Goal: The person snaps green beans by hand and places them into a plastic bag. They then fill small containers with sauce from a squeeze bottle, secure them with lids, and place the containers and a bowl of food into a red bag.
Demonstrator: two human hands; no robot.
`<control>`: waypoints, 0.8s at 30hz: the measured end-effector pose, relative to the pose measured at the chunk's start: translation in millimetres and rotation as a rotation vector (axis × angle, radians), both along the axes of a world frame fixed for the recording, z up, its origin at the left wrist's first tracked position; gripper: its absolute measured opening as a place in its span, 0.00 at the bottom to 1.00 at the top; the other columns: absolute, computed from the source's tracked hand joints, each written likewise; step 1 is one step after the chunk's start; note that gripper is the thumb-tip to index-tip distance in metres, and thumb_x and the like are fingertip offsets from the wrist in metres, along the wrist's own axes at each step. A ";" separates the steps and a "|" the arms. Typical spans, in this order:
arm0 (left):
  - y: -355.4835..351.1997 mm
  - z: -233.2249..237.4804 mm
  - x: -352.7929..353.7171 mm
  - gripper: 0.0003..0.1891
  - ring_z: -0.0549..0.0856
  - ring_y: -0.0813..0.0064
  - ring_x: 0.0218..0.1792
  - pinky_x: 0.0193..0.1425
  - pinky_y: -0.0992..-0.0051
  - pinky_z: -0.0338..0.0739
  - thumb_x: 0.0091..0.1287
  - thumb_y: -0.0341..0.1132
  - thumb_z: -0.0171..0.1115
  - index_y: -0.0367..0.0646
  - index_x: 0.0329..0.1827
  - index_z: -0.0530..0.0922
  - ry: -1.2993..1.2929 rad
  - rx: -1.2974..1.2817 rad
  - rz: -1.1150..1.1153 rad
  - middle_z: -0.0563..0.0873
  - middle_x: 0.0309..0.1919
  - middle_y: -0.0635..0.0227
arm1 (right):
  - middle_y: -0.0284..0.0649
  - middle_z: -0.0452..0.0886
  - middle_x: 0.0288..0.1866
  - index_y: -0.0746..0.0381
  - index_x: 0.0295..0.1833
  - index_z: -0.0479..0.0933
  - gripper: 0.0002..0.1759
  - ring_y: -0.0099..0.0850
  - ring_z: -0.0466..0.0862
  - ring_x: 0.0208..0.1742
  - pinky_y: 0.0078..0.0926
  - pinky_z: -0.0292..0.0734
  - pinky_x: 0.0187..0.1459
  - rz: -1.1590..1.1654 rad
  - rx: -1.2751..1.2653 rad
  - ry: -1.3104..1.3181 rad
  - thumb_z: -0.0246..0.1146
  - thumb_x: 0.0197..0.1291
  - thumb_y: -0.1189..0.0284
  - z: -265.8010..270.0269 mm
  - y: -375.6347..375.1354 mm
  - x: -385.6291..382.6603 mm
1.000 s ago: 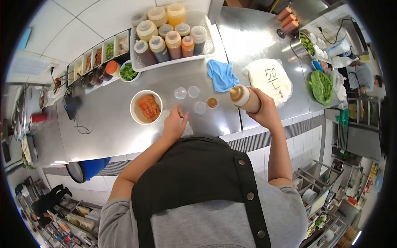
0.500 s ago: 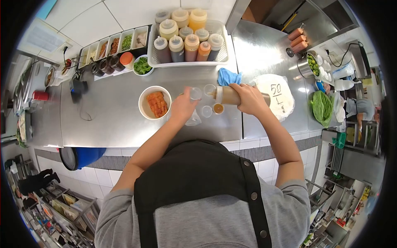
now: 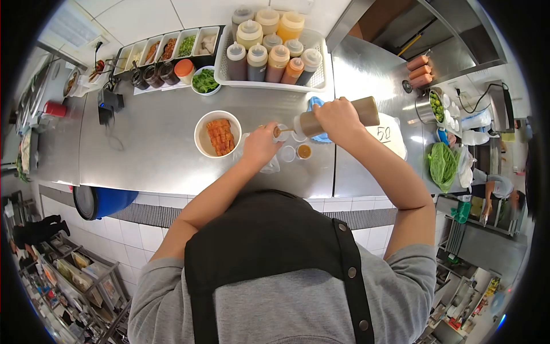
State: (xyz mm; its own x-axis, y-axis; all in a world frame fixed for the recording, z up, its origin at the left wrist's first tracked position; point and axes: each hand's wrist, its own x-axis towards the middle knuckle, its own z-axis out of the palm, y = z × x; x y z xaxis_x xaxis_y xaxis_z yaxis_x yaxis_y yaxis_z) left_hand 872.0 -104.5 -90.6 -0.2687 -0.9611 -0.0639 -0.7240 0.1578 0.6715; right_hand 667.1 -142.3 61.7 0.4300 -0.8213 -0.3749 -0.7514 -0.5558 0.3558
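My right hand [image 3: 337, 120] is wrapped round a squeeze bottle [image 3: 366, 110] of brown sauce, tilted with its nozzle pointing left. A small clear cup [image 3: 280, 132] is pinched in my left hand [image 3: 260, 143], and brown sauce shows in it at the nozzle. Just below, a sauce-filled cup [image 3: 304, 152] stands beside a clear cup [image 3: 287, 153]. Left of my left hand is a white bowl [image 3: 199, 137] holding orange-brown food pieces [image 3: 220, 137]. Partly behind the bottle lies a blue cloth [image 3: 314, 104].
A white basket [image 3: 269, 86] of several sauce bottles stands at the back, beside a bowl of greens [image 3: 205, 81] and ingredient trays [image 3: 186, 45]. On the right are a white package [image 3: 395, 140] marked 50, a metal pot [image 3: 424, 108] and bagged greens [image 3: 443, 166]. Another person [image 3: 499, 187] is far right.
The bottle has tilted more steeply, its base raised, and its nozzle now meets the cup in my left hand. Sauce now shows in that cup. The view has shifted slightly.
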 end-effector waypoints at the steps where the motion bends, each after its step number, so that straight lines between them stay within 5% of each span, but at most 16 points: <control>1: 0.0 -0.4 -0.1 0.23 0.89 0.48 0.44 0.47 0.54 0.83 0.60 0.41 0.75 0.44 0.56 0.80 0.001 -0.005 0.009 0.90 0.42 0.53 | 0.35 0.90 0.35 0.59 0.40 0.85 0.09 0.35 0.91 0.41 0.31 0.81 0.48 -0.001 0.008 0.021 0.73 0.52 0.74 2.3 -1.4 0.7; 6: -0.3 -1.7 -2.4 0.22 0.89 0.50 0.44 0.48 0.55 0.83 0.58 0.42 0.77 0.46 0.53 0.82 0.042 -0.017 0.028 0.90 0.41 0.55 | 0.37 0.91 0.39 0.58 0.40 0.87 0.07 0.34 0.92 0.44 0.30 0.84 0.45 -0.024 0.036 0.058 0.73 0.53 0.74 4.4 -7.0 0.0; 9: 0.1 3.8 -3.1 0.21 0.88 0.50 0.43 0.48 0.55 0.83 0.58 0.42 0.77 0.46 0.52 0.82 0.083 0.005 0.058 0.90 0.41 0.56 | 0.39 0.89 0.39 0.59 0.51 0.82 0.19 0.36 0.91 0.43 0.32 0.84 0.42 -0.056 0.100 0.068 0.73 0.51 0.76 2.9 -8.4 -1.2; 12: -1.5 -2.8 -2.3 0.21 0.88 0.50 0.43 0.47 0.55 0.82 0.58 0.41 0.77 0.46 0.52 0.82 0.108 -0.037 0.044 0.90 0.41 0.56 | 0.39 0.90 0.41 0.58 0.40 0.87 0.07 0.36 0.92 0.45 0.34 0.87 0.46 -0.108 0.096 -0.005 0.72 0.54 0.76 3.3 -6.4 -3.5; 15: -1.4 -2.2 -2.6 0.20 0.88 0.50 0.43 0.47 0.55 0.82 0.58 0.42 0.77 0.47 0.51 0.82 0.107 -0.054 0.049 0.90 0.39 0.55 | 0.41 0.90 0.42 0.59 0.42 0.87 0.09 0.37 0.92 0.46 0.34 0.87 0.47 -0.137 0.113 -0.029 0.72 0.53 0.77 0.9 -6.1 -8.6; 21: -2.7 2.2 -5.3 0.21 0.88 0.52 0.37 0.42 0.57 0.81 0.57 0.43 0.78 0.48 0.51 0.82 0.164 -0.122 0.064 0.89 0.34 0.57 | 0.45 0.90 0.43 0.60 0.50 0.85 0.20 0.42 0.90 0.49 0.36 0.86 0.50 -0.220 0.119 -0.169 0.73 0.48 0.79 -4.7 -0.9 -26.6; 24: -3.5 13.5 -6.7 0.22 0.86 0.58 0.31 0.38 0.60 0.80 0.57 0.43 0.79 0.49 0.51 0.83 0.171 -0.104 0.065 0.85 0.27 0.61 | 0.49 0.89 0.45 0.60 0.57 0.84 0.30 0.47 0.88 0.51 0.39 0.83 0.54 -0.278 0.169 -0.455 0.75 0.42 0.79 -13.1 -0.3 -48.3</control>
State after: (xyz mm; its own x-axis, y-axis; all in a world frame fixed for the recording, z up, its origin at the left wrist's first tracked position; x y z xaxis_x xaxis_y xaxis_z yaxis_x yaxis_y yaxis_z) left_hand 865.3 -107.9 -77.1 -0.2043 -0.9758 0.0776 -0.6119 0.1892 0.7680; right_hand 618.8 -142.6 48.6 0.3553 -0.8712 -0.3388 -0.9347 -0.3363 -0.1154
